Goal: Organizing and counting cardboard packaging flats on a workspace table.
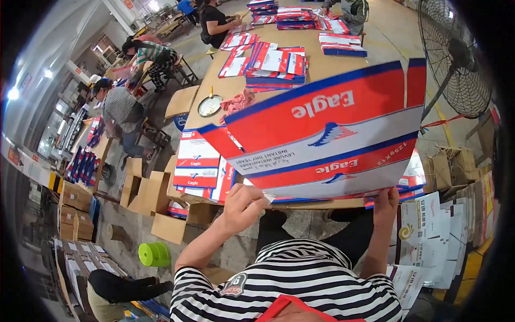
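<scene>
A large printed carton blank (322, 139) in red, white and blue stands raised before me, tilted, its flaps spread out along the far edge. At its lower left edge my left hand (244, 206) is closed, pinching the cardboard. My right hand (385, 205) grips the lower right edge, with the thumb and part of the fingers hidden by the sheet. Left of the sheet, a pile of similar flat cartons (194, 166) lies on the table. A round pan of pale paste (210, 105) and a crumpled pink cloth (237, 102) lie beyond my left hand.
More stacks of cartons (276, 64) cover the far part of the brown table (228, 88). A large caged fan (456, 53) stands at the right. Open cardboard boxes (153, 190) and a green stool (154, 254) are on the floor at left. Several people work nearby.
</scene>
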Tool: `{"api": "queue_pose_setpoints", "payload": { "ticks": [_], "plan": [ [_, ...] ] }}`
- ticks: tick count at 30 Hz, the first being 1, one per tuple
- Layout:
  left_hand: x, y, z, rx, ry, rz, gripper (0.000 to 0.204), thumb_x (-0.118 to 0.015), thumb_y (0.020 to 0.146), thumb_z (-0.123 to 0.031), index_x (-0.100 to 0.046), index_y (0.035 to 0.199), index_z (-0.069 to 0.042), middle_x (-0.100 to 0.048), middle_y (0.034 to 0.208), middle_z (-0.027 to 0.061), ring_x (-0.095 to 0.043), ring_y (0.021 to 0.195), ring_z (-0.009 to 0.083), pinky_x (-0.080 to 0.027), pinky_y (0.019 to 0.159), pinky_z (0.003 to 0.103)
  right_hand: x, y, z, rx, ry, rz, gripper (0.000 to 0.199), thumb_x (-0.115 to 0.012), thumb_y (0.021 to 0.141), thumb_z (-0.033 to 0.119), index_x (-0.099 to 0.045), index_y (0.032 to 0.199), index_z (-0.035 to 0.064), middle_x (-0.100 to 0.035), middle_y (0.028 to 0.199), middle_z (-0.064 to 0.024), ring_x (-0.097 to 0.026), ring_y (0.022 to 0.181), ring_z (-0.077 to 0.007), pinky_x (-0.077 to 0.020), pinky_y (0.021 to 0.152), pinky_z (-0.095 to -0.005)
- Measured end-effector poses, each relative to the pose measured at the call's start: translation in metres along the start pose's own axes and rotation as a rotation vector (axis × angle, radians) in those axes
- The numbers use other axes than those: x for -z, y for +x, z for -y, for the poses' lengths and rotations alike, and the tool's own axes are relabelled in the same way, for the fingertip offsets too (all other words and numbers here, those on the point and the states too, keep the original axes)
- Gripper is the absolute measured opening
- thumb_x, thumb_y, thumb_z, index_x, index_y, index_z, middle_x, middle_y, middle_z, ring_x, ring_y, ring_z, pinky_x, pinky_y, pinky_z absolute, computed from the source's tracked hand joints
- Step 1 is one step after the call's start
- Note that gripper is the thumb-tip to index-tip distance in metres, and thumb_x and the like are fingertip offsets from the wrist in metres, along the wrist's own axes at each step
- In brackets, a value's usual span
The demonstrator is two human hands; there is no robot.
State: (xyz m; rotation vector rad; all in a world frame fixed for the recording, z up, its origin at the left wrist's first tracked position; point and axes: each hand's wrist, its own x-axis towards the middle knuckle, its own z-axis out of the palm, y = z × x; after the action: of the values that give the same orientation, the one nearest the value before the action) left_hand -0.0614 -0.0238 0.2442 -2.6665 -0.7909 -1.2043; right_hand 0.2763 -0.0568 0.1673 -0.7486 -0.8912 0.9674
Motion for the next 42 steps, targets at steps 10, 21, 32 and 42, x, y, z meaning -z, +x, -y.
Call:
{"api": "queue_pose_setpoints", "payload": {
  "ticks": [10, 21, 32, 42],
  "plan": [
    [-0.033, 0.004, 0.007, 0.243, 0.069, -0.189, 0.050, -0.067, 0.067, -0.012, -0.044, 0.111, -0.004, -0.045, 0.112, 0.0160, -0.042, 0.104, 0.0323, -0.033, 0.085, 0.042, 0.047, 0.055, -0.027, -0.067, 0.218, -0.269, 0.023, -0.053, 0.085, 0.024, -0.052, 0.101, 0.0084, -0.056, 0.078, 0.0008, -0.053, 0.062, -0.0085, -0.0413, 0.044, -0.0226],
    [-0.142, -0.158, 0.090, 0.722, 0.239, 0.350, 0.054, -0.060, 0.075, -0.019, -0.037, 0.122, -0.007, -0.038, 0.123, 0.0178, -0.034, 0.116, 0.0345, -0.028, 0.093, 0.045, 0.270, 0.079, -0.059, -0.378, -0.337, -0.704, 0.025, -0.058, 0.081, 0.029, -0.053, 0.094, 0.0078, -0.056, 0.068, -0.0026, -0.050, 0.046, -0.0112, -0.0381, 0.037, -0.0210],
    [-0.159, -0.167, 0.106, 0.700, 0.274, 0.390, 0.032, -0.049, 0.080, -0.013, -0.047, 0.111, -0.008, -0.044, 0.117, 0.0142, -0.036, 0.113, 0.0322, -0.027, 0.094, 0.046, 0.228, 0.062, -0.048, 0.098, -1.715, -0.809, 0.033, -0.056, 0.076, 0.026, -0.055, 0.095, 0.0000, -0.056, 0.092, -0.0179, -0.051, 0.087, -0.0360, -0.0406, 0.079, -0.0406],
    [-0.167, -0.166, 0.100, 0.636, 0.135, 0.179, 0.037, -0.049, 0.071, -0.002, -0.049, 0.107, -0.005, -0.047, 0.107, 0.0134, -0.040, 0.106, 0.0320, -0.028, 0.093, 0.043, 0.014, -0.016, -0.177, -0.172, -0.922, 0.189, 0.038, -0.063, 0.071, 0.021, -0.055, 0.103, 0.0017, -0.056, 0.097, -0.0183, -0.053, 0.093, -0.0321, -0.0423, 0.079, -0.0373]
  ]
}}
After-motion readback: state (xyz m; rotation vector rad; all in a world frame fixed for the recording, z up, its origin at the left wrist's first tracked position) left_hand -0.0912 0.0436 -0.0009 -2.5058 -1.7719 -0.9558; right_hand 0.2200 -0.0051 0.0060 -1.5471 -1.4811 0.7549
